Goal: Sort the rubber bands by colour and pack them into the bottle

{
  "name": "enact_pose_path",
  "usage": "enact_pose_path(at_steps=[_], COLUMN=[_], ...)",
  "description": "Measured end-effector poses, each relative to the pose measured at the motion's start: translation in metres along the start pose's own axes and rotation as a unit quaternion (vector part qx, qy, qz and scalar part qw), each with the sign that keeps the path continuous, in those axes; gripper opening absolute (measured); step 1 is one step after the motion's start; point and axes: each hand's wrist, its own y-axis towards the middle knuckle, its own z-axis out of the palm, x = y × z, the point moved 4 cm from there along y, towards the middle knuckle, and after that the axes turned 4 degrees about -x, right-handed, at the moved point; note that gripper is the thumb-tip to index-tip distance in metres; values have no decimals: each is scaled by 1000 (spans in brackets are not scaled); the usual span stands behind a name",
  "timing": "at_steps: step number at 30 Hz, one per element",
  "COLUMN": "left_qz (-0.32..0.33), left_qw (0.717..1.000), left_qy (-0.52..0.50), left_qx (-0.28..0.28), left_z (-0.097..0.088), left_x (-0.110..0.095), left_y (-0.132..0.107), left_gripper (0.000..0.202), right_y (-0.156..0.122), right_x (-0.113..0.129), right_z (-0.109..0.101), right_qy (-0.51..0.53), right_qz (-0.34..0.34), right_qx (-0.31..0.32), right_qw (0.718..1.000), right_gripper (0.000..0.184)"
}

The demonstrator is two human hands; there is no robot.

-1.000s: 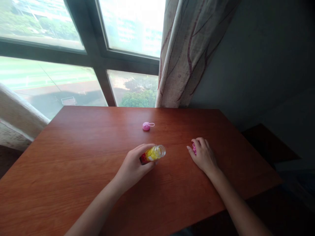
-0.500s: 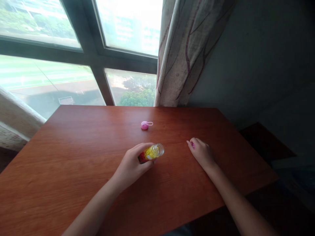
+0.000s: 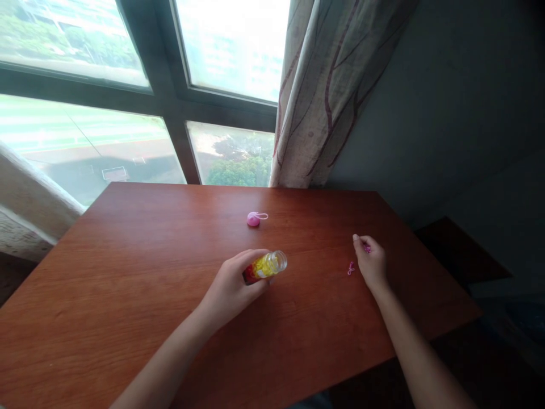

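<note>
My left hand (image 3: 230,287) is wrapped round a small clear bottle (image 3: 267,266) filled with yellow bits. The bottle lies tilted on the wooden table (image 3: 128,272), its open mouth pointing right. My right hand (image 3: 371,262) rests on the table to the right with its fingers curled round small pink pieces (image 3: 367,249). One tiny pink piece (image 3: 350,268) lies loose on the wood just left of that hand. A pink cap with a loop (image 3: 254,218) sits farther back, beyond the bottle.
A window (image 3: 128,85) and a patterned curtain (image 3: 327,91) stand behind the table's far edge. A dark wall is at the right, and the table's right edge drops off near my right forearm.
My right hand has slid to the right and closed tighter on the pink pieces, leaving one pink piece on the table. My left hand and the bottle have stayed put.
</note>
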Motion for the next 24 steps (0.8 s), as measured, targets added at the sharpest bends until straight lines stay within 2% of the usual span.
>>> enact_pose_path(at_steps=[5,12,16,19,24], left_qz=[8,1,-5,2,4], left_qw=[1000,1000,1000,1000,1000], left_qy=[4,6,6,5,9], left_qx=[-3,1,1,0,-6], left_z=[0,1,1,0,-1], left_x=[-1,0,1,0,-4], left_y=[-1,0,-1,-1,0], left_gripper=[32,33,34,35,34], right_y=[-7,-15,-18,-22,-29], right_x=[7,2,0,0,3], right_z=[-9,-2,1,0,-2], right_qy=[-129,-213,-257,-290,-339], right_qz=[-87,-146,-198,-221,-243], right_qx=[49,77,110,110,75], right_qw=[987,963,939,925,906], right_gripper=[38,38,38,37,40])
